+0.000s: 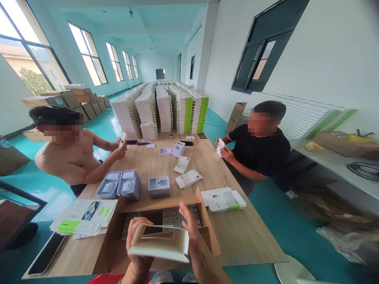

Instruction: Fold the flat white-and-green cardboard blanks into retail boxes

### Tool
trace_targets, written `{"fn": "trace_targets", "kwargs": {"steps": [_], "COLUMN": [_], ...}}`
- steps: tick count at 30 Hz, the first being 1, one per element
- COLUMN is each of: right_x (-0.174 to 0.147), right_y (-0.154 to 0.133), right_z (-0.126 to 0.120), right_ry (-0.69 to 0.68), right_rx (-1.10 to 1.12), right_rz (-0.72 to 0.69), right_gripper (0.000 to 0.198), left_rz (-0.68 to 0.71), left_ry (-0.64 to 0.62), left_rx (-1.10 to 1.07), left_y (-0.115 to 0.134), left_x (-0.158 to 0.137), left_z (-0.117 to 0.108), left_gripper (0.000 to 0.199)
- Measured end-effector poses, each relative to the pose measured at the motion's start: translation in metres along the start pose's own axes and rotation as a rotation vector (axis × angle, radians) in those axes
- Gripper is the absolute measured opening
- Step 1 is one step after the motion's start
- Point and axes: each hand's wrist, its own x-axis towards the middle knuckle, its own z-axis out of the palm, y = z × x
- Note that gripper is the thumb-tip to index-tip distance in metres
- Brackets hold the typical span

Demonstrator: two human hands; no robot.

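A small white paperboard box (170, 248) is held above the carton, its brownish inside showing and a rectangular opening at the top. My left hand (135, 238) grips the box from the left, fingers wrapped around its side. On the other side, my right hand (193, 236) has its fingers stretched out, with the palm against or very near the box's right edge. Below and behind them stands an open brown carton (214, 236) with rows of small packed units (170, 217) inside, partly hidden by my hands.
Flat printed box blanks (85, 217) and a dark phone-like slab (47, 254) lie left. Plastic trays (129, 185) stand behind the carton, folded boxes (223, 200) to its right. One co-worker (71, 154) sits left, another (260, 142) right, each holding a small box. Tall box stacks (160, 108) rise behind.
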Motion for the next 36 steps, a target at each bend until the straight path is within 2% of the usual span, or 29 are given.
{"fn": "trace_targets", "kwargs": {"steps": [3, 5, 7, 10, 11, 12, 13, 15, 16, 17, 19, 21, 23, 25, 29, 32, 34, 36], "right_x": [0.003, 0.010, 0.019, 0.031, 0.033, 0.035, 0.034, 0.031, 0.028, 0.025, 0.018, 0.013, 0.011, 0.010, 0.013, 0.017, 0.017, 0.013], "right_y": [-0.005, -0.011, -0.017, -0.025, -0.025, -0.025, -0.023, -0.017, -0.014, -0.010, -0.003, 0.001, 0.004, 0.004, 0.007, 0.014, 0.019, 0.021], "right_z": [-0.005, -0.008, -0.008, -0.010, -0.012, -0.014, -0.016, -0.018, -0.018, -0.017, -0.014, -0.009, -0.003, 0.000, 0.004, 0.009, 0.015, 0.024], "right_ry": [-0.127, -0.247, -0.268, -0.170, -0.136, -0.109, -0.095, -0.085, -0.092, -0.101, -0.100, -0.085, -0.093, -0.103, -0.032, 0.178, 0.316, 0.354], "right_rx": [0.202, 0.318, 0.419, 0.485, 0.469, 0.434, 0.382, 0.283, 0.240, 0.197, 0.123, 0.085, 0.095, 0.111, 0.018, -0.288, -0.505, -0.640], "right_rz": [0.338, 0.452, 0.473, 0.409, 0.378, 0.347, 0.318, 0.270, 0.249, 0.233, 0.199, 0.148, 0.091, 0.050, -0.063, -0.248, -0.390, -0.540], "right_gripper": [0.072, 0.062, 0.057, 0.063, 0.066, 0.070, 0.073, 0.076, 0.077, 0.077, 0.074, 0.069, 0.065, 0.064, 0.062, 0.064, 0.067, 0.065], "left_rz": [0.208, 0.290, 0.362, 0.489, 0.473, 0.389, 0.238, -0.163, -0.312, -0.380, -0.368, -0.323, -0.308, -0.273, -0.252, -0.339, -0.384, -0.422], "left_ry": [-0.101, -0.163, -0.204, -0.260, -0.284, -0.314, -0.340, -0.396, -0.404, -0.416, -0.354, -0.216, -0.091, -0.035, -0.017, -0.027, -0.091, -0.192], "left_rx": [-0.008, -0.021, -0.009, 0.082, 0.095, 0.079, 0.027, -0.113, -0.168, -0.192, -0.183, -0.134, -0.092, -0.064, -0.048, -0.061, -0.135, -0.228], "left_y": [0.002, 0.002, -0.002, -0.014, -0.015, -0.015, -0.012, 0.003, 0.012, 0.022, 0.040, 0.048, 0.046, 0.039, 0.029, 0.036, 0.042, 0.047], "left_x": [0.004, -0.001, -0.007, -0.005, -0.002, 0.001, 0.004, 0.007, 0.007, 0.006, 0.004, 0.000, -0.003, -0.006, -0.007, -0.013, -0.021, -0.029], "left_z": [-0.008, -0.005, -0.002, -0.004, -0.006, -0.006, -0.005, 0.003, 0.010, 0.018, 0.034, 0.046, 0.049, 0.047, 0.044, 0.053, 0.059, 0.062], "left_gripper": [0.043, 0.041, 0.050, 0.056, 0.054, 0.053, 0.056, 0.063, 0.065, 0.066, 0.068, 0.068, 0.069, 0.066, 0.068, 0.084, 0.088, 0.085]}}
